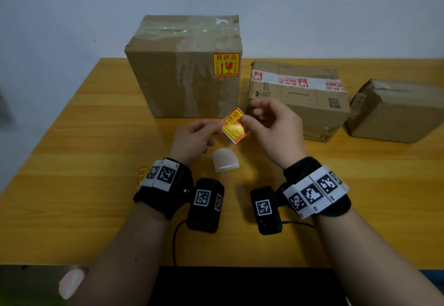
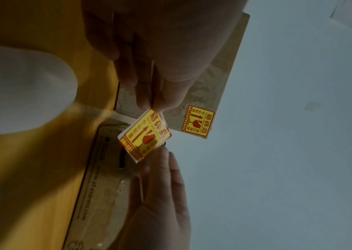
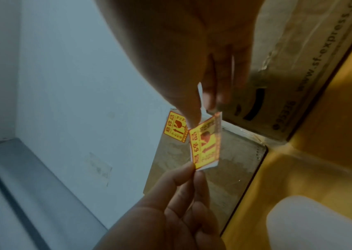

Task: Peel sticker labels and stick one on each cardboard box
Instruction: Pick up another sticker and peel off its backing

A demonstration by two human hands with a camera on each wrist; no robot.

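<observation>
A yellow-and-red sticker label (image 1: 234, 125) on its white backing hangs in the air between both hands, in front of the boxes. My left hand (image 1: 219, 126) pinches its left corner with thumb and forefinger, seen close up in the left wrist view (image 2: 149, 105). My right hand (image 1: 245, 120) pinches the opposite corner (image 3: 199, 116). The tall cardboard box (image 1: 185, 82) at the back carries a stuck label (image 1: 226, 64) near its upper right corner. To its right is a lower box (image 1: 298, 96) with red-and-white tape, and further right a third box (image 1: 396, 111).
A curled white backing sheet (image 1: 225, 160) lies on the yellow wooden table (image 1: 84, 137) just below my hands. Another label (image 1: 143, 173) peeks out under my left wrist. A black object (image 1: 240, 284) sits at the table's near edge. A pale wall stands behind the boxes.
</observation>
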